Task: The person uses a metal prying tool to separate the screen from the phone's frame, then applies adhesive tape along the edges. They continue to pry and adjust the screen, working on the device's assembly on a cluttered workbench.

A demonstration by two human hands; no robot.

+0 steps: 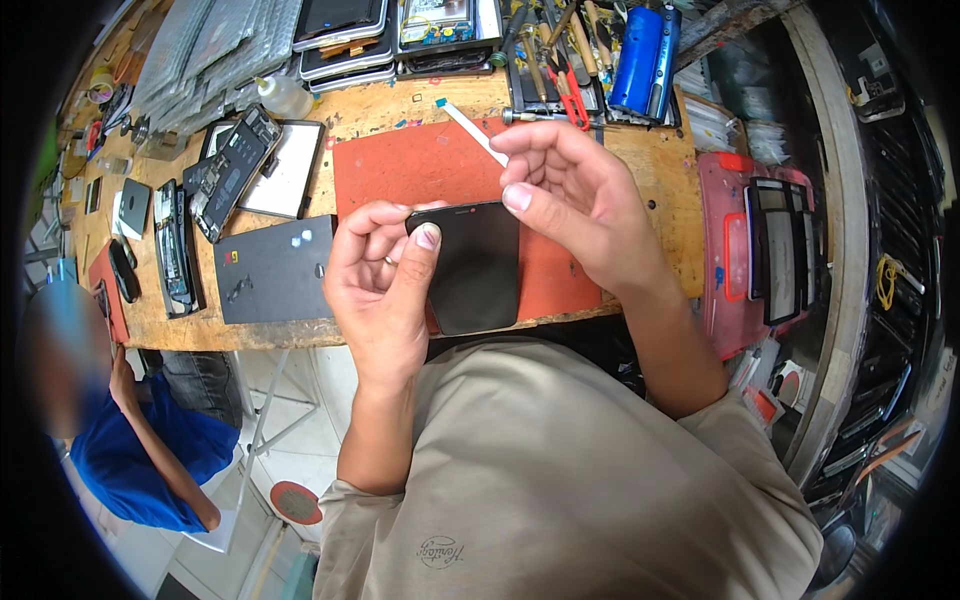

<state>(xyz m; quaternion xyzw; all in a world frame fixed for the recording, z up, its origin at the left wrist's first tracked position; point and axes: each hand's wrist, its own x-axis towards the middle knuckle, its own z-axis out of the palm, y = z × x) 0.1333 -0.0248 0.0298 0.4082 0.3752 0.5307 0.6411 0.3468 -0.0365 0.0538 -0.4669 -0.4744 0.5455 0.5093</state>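
My left hand (385,265) holds a flat black touchscreen panel or phone (474,275) by its upper left corner, the thumb pressed on its dark glass face. It is tilted above the front part of an orange-red mat (390,165). Close to the panel's upper right corner is my right hand (575,200), its fingers loosely curled and its thumb apart from them. A thin white strip (473,132) with a teal tip ends at these fingers; whether they touch it I cannot tell.
Opened phones (235,175), a dark flat panel (278,270) and bubble-wrap packets (215,60) lie leftward. Stacked devices (345,45), tools (560,60) and a blue cylinder (637,60) stand at the back. A pink-red case (728,255) is at right. Another person (150,450) sits at lower left.
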